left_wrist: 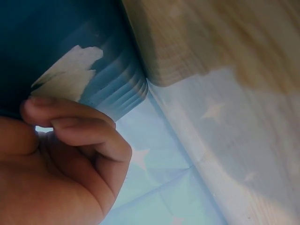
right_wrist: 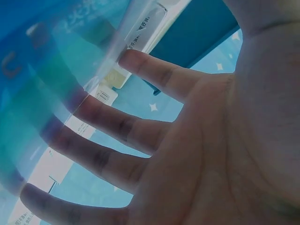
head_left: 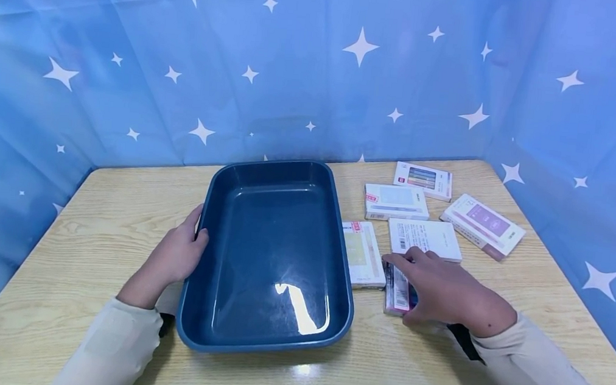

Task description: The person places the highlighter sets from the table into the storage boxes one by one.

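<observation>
A deep dark-blue tray (head_left: 276,238) stands on the wooden table, slightly askew. My left hand (head_left: 175,254) grips its left rim, thumb at the edge; the left wrist view shows the fingers (left_wrist: 93,126) curled by the outer wall, beside a torn paper label (left_wrist: 70,72). To the tray's right, my right hand (head_left: 445,290) holds a small clear plastic pack (head_left: 398,291) with a barcode label, thumb near its front end and fingers toward its far end. In the right wrist view, fingertips meet the edge of the blue-green see-through pack (right_wrist: 61,61); my palm faces it.
Several flat stationery boxes lie right of the tray: one with a yellow panel (head_left: 363,254), a white one with printed text (head_left: 436,239), another white one (head_left: 397,202), one with a purple panel (head_left: 483,225) and one with coloured pens (head_left: 424,179). Blue star-patterned cloth (head_left: 297,63) hangs behind.
</observation>
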A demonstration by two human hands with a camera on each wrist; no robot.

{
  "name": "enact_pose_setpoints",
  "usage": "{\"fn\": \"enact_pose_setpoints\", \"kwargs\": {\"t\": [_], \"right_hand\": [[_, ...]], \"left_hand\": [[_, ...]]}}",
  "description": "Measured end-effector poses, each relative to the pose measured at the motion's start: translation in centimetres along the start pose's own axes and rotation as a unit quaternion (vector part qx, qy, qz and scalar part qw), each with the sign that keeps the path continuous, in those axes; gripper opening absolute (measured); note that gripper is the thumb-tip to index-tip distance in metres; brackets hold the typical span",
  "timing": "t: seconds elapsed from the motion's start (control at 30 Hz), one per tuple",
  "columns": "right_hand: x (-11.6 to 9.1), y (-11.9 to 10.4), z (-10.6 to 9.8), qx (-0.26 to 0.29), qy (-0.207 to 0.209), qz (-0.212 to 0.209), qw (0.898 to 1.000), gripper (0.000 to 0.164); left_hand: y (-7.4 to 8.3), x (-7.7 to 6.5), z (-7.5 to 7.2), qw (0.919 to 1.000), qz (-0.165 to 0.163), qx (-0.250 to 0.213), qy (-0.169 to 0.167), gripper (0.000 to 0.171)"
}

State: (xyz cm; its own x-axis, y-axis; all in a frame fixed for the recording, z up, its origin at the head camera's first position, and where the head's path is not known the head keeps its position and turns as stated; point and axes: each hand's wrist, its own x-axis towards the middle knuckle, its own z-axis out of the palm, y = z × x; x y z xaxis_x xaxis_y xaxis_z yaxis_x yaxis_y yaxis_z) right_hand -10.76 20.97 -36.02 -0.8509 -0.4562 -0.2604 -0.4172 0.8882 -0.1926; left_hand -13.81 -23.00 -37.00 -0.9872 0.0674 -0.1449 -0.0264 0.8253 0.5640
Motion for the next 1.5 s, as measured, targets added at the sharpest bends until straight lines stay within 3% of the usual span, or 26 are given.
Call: {"fn": "enact_pose_setpoints", "kwargs": {"t": [1.03,1.2,1.5], "right_hand": [[-1.0,-0.3,-1.5,0.011,-0.02,-0.003,1.0,0.095],[-1.4,-0.4,-2.2,0.008,-0.011,0.002,1.0,0.096],[-1.8,-0.9,-2.4,-0.007,0.037,-0.038,0.999,0.09]], "left_hand": [[0.5,-0.1,-0.1,0.9999,0.002,-0.017,0.002,0.062],[0.5,-0.2,-0.1,0.9999,0.001,-0.016,0.001,0.063],[0.4,-0.1,-0.1,0.9999,0.004,-0.016,0.003,0.063]]}}
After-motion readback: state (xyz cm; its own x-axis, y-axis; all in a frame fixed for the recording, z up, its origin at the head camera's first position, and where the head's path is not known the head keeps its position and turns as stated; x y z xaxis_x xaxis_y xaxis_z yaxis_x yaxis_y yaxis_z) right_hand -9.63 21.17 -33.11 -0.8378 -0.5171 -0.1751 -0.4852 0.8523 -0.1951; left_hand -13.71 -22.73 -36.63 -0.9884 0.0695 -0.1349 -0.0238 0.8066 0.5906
